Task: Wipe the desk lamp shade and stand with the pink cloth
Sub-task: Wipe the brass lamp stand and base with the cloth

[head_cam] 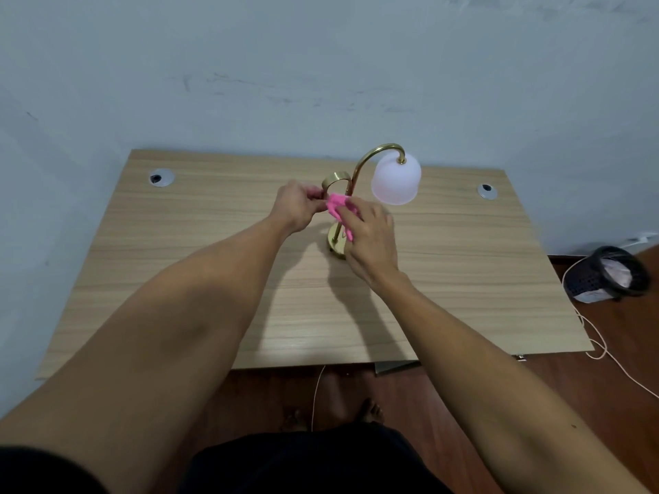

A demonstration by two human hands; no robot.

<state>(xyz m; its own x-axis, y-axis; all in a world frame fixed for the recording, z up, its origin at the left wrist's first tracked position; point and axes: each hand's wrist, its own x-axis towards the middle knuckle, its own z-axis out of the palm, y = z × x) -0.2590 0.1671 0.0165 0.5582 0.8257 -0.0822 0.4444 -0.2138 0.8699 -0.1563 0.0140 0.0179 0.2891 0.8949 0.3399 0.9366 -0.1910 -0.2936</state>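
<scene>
A brass desk lamp stands upright on the wooden desk [178,279]. Its curved gold stand [371,156] arches over to a white bell-shaped shade [396,181] that hangs at the right. A shorter brass loop [335,179] rises at the left. The round base [337,249] is partly hidden behind my right hand. My right hand [372,240] presses the pink cloth [338,205] against the stem, between the loop and the base. My left hand [297,205] pinches the brass loop just left of the cloth.
Two round cable grommets sit in the desk, one at the back left [161,178] and one at the back right [486,190]. A black bin [606,274] stands on the wooden floor at the right. A thin cord [606,354] trails across the floor. A blue-grey wall lies behind the desk.
</scene>
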